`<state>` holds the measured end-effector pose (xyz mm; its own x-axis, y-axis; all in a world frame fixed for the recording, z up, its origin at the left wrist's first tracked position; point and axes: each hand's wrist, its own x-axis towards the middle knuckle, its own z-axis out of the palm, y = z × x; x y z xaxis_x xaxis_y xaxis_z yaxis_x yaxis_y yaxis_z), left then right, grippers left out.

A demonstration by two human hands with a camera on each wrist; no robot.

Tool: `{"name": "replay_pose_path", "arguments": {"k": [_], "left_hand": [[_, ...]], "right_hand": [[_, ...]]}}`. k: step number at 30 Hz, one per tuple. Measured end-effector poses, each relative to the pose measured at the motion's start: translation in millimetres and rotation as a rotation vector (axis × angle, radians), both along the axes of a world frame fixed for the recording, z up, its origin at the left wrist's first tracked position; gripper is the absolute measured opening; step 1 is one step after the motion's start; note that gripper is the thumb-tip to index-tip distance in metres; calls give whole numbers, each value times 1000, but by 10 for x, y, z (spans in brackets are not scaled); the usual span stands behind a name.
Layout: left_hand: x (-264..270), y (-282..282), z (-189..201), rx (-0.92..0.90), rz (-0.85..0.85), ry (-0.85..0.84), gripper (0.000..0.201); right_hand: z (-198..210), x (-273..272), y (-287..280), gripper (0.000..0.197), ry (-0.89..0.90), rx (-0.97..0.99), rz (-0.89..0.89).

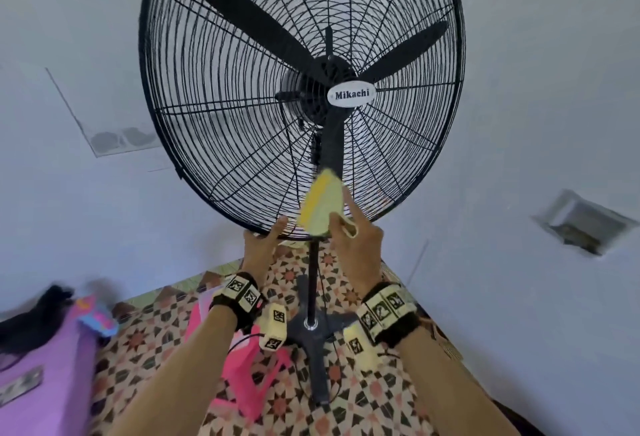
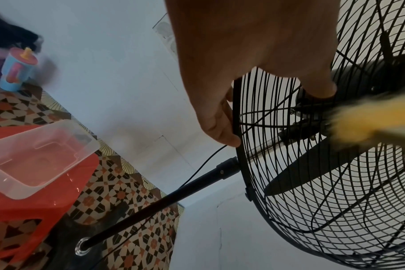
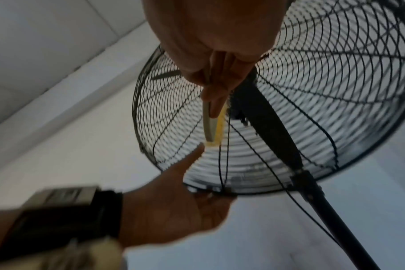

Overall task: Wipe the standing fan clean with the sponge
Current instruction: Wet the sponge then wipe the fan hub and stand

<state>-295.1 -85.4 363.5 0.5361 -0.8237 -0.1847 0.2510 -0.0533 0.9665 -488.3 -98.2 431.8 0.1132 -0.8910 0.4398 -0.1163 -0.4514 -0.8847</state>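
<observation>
Head view: left hand grips the bottom rim of the fan, fingers curled round the rim; right hand holds the sponge between thumb and fingers, pressed on the lower front grille just below the hub; pole rises from patterned floor; tub sits on a stool.

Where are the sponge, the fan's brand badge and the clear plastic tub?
sponge [image 1: 323, 205], head view, on its pale green face beside the yellow layer.
brand badge [image 1: 350, 94], head view, on the white oval's lettering.
clear plastic tub [image 2: 38, 156], left wrist view, on its floor.
</observation>
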Motion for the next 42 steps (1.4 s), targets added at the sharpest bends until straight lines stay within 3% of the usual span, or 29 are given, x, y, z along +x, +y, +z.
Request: {"name": "replay_pose_path", "arguments": {"k": [3,8,11,12,14,16,19,21,28,32,34,39,42], "left_hand": [[78,-4,40,-49,8,83,105],[260,-33,171,-172,53,110,94],[351,9,218,-165,5,58,100],[354,38,222,-153,-21,27,95],[327,74,242,-137,-49,-16,65],[296,79,273,-142,-70,-59,44],[300,87,291,-143,-56,-53,79],[309,97,263,-135,-71,-56,91],[289,101,241,-150,-99,-77,82],[329,89,203,-149,-96,-104,93],[350,85,177,-134,-102,-89,90],[394,70,163,-126,-145,-93,84],[430,43,137,-126,-132,-109,81]], "right_hand": [[54,42,-85,56,28,-38,-50],[-537,99,243,56,276,-52,149],[-418,65,288,56,163,18,100],[-297,61,260,55,113,24,43],[-155,67,136,54,44,1,-73],[-189,122,73,54,74,-16,-140],[-589,211,252,55,264,-84,-50],[-704,223,441,54,350,-118,-17],[-293,212,426,55,169,-123,-245],[-855,401,658,57,390,-88,-133],[-1106,398,746,57,416,-73,-66],[-738,378,597,58,149,-47,-297],[-734,492,576,59,118,-90,-311]]}}
